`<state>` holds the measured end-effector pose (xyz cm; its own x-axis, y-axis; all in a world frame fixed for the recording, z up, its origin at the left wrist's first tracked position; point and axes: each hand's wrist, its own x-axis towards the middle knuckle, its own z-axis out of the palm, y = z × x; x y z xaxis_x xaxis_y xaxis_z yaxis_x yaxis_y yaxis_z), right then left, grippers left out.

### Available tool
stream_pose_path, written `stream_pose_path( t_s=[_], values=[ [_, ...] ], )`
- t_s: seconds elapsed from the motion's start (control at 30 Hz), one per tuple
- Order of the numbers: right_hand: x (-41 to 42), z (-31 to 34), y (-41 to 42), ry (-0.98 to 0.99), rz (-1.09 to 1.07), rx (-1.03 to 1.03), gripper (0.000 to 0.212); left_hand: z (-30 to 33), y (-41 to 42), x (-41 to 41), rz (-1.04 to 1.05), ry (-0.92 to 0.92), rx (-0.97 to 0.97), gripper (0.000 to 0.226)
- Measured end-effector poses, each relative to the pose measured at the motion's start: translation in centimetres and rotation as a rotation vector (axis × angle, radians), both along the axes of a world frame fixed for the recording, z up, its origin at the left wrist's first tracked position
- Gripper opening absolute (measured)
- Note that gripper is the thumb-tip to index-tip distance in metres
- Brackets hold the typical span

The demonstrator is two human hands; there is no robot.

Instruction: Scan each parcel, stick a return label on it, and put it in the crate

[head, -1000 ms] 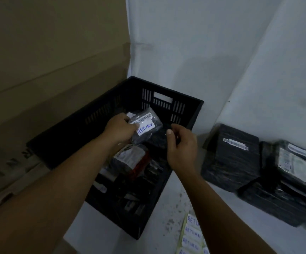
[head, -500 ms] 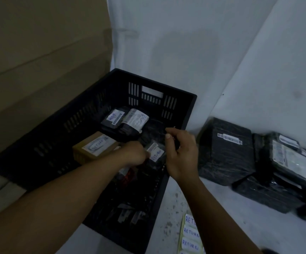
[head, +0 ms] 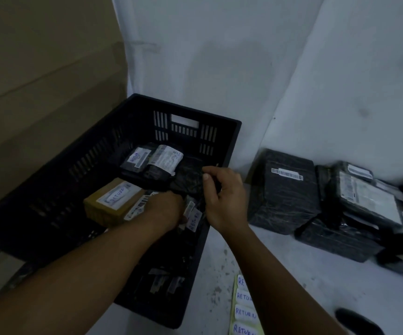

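A small black parcel (head: 192, 215) bearing a return label is held low inside the crate (head: 222, 131) by the left hand (head: 165, 209), closed on it. The right hand (head: 222, 197) is half-curled at the rim; whether anything is pinched cannot be told. If released carelessly, the parcel could land label-down or wedge against the wall.

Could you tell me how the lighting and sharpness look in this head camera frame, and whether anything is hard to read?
Head view: dim and bluish overall; the black crate interior is nearly lost in shadow; wide-angle lens bends the wall edges; the left hand is slightly blurred; RETURN on the label sheet stays legible.
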<state>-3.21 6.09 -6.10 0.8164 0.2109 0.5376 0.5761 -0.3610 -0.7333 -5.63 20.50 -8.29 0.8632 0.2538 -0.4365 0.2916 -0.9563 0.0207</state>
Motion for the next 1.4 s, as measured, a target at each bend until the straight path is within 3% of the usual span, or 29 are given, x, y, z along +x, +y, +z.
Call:
stream_pose_path(
  t_s=[0.07,0.2,0.3,0.47,0.57,0.7,0.93,1.03,1.4],
  values=[
    [-0.2,0.2,0.0,-0.003,0.001,0.001,0.016,0.6,0.3,-0.3,0.027,-0.118,-0.053,0.022],
    [-0.8,0.1,-1.1,-0.011,-0.033,0.072,0.018,2.9,0.0,-0.1,0.111,-0.464,-0.239,0.027],
    [-0.8,-0.6,-3.7,0.062,-0.107,0.126,0.02,4.7,-1.6,0.6,0.178,-0.755,-0.44,0.018],
    [-0.2,-3.2,-10.4,0.22,-0.283,0.113,0.02,6.9,-7.3,2.2,0.098,-0.955,-0.608,0.01],
    [0.5,-4.5,-14.8,0.289,-0.402,0.067,0.018,7.1,-11.0,3.7,0.061,-0.919,-0.681,0.009],
    [1.8,-6.1,-19.7,0.375,-0.532,-0.011,0.023,4.5,-15.2,6.2,0.179,-0.762,-0.755,0.011],
    [4.6,-7.7,-22.7,0.498,-0.476,-0.052,0.043,-2.0,-19.6,9.5,0.426,-0.571,-0.769,0.02],
    [5.2,-8.1,-22.7,0.512,-0.443,-0.018,0.049,-3.3,-21.0,10.4,0.469,-0.513,-0.788,0.038],
    [3.2,-8.2,-23.6,0.549,-0.395,0.045,0.05,-5.8,-21.7,7.3,0.508,-0.566,-0.899,0.038]
  ],
)
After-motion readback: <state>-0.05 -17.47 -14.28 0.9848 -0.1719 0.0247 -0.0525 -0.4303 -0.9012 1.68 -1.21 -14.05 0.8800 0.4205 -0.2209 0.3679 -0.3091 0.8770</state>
